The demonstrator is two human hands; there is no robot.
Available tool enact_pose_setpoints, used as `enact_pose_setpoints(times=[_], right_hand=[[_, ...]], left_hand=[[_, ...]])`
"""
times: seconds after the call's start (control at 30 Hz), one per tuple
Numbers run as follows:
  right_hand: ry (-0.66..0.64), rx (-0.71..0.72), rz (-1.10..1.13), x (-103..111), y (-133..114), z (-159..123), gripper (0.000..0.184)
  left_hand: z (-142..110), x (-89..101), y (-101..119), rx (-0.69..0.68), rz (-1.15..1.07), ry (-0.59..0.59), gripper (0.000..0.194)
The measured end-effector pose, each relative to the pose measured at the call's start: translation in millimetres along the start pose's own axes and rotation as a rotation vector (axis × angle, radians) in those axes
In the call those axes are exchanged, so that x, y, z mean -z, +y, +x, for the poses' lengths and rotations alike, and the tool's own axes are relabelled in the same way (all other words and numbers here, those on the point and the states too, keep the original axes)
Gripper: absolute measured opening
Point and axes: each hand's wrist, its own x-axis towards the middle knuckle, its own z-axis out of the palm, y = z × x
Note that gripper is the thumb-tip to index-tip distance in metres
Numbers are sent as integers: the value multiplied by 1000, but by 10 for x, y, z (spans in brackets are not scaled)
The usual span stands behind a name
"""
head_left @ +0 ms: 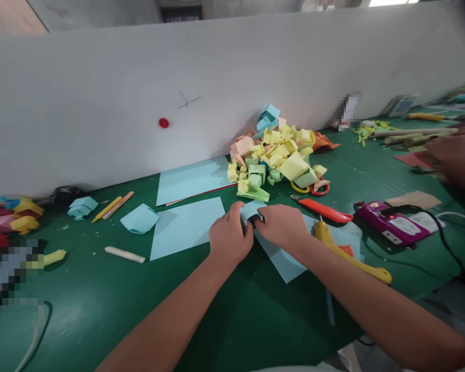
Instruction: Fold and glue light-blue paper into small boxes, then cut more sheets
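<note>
- Green bench (101,310) is backed by a pale partition (101,113), against which loose work is rested, presumably for support.
- Folded blue piece (252,209): held at mid-bench between both hands, just beyond the inner corners of two sheets.
- Left hand (231,230): fingers are bent and clamped on the left side of the piece; the light paper is apparently steadied by this grip.
- Right hand (281,225): fingertips are pressed together on the right side of the piece. A two-sided hold seems to be used so that the fold is kept from springing apart. The thumb contact is partly hidden.
- Right blue sheet (284,263): laid partly beneath the right wrist. Left blue sheet (188,227): laid flat beside the left hand, likely for easy reach.
- Paper pile (287,155): heaped against the partition, which appears to serve as a backstop. Scissors (321,194) are partly covered by it; only the handles can be seen.
- Red cutter (325,211): laid beyond the right forearm, blade end toward the pile.
- Yellow-handled tool (351,253): set beside the right forearm, tip directed away from the person, probably for safe pickup.
- Purple power strip (395,222): placed farther right, perhaps so that its cables are kept off the paper.
- Co-worker's hand (455,157): seen at far right; its grip cannot be told.
</note>
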Motion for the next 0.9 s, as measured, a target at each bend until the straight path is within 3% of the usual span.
enact_pose_setpoints(times=[0.13, 0.27, 0.9], right_hand=[[-54, -4, -5, 11, -11, 15, 34], [-54, -13, -6, 50, -40, 5, 35], [-137, -11, -44, 83, -102, -44, 43]], left_hand=[[60, 21, 4, 90, 84, -88, 47], [103, 34, 6, 121, 158, -188, 30], [96, 55, 43, 167, 178, -234, 36]])
